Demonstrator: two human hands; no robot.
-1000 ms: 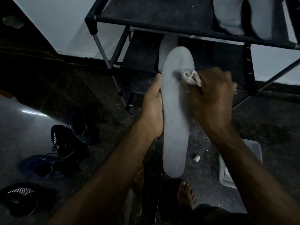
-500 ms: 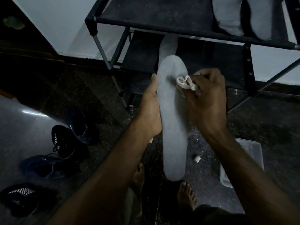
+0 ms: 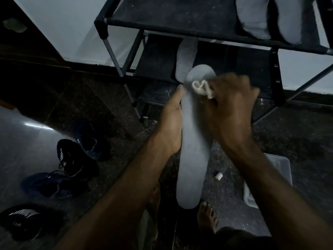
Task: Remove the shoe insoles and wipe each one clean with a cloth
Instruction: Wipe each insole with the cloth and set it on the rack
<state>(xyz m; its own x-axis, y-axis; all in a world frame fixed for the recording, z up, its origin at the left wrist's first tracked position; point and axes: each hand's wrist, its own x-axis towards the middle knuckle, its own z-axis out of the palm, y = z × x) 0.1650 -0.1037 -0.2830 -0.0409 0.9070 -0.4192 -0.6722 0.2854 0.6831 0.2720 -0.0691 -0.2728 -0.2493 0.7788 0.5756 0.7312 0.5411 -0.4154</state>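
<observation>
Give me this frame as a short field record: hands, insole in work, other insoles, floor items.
left hand: grips the left edge of the held insole
right hand: holds the cloth, pressed on the insole's upper end; blurred
held insole: grey, lengthwise, over the floor
cloth: white, bunched in the fingers
other insoles: two on the rack's top shelf, one on the lower shelf
floor: dark shoes at left, clear plastic tub at right, small white piece

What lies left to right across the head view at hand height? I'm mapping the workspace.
Dark shoes → left hand → insole → cloth → right hand.
</observation>
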